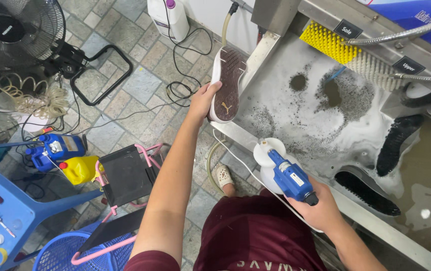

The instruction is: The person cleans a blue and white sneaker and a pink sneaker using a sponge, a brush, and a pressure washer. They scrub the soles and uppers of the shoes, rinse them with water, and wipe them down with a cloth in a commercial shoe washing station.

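My left hand (203, 99) holds a white sneaker (227, 83) upright by its side, its brown sole facing me, over the left edge of a steel wash basin (275, 120). My right hand (321, 211) grips a blue handheld power brush (289, 176) with a white round head, held above the basin's front rim. A white cord runs from the tool toward my body. Foamy dirty water covers the basin floor.
Two black insoles (398, 143) lie in the basin. A yellow and white roller brush (351, 52) sits at its back. On the tiled floor stand a fan (17, 30), a yellow jug (80, 168), a blue stool (4, 200), a blue basket (70, 251) and cables.
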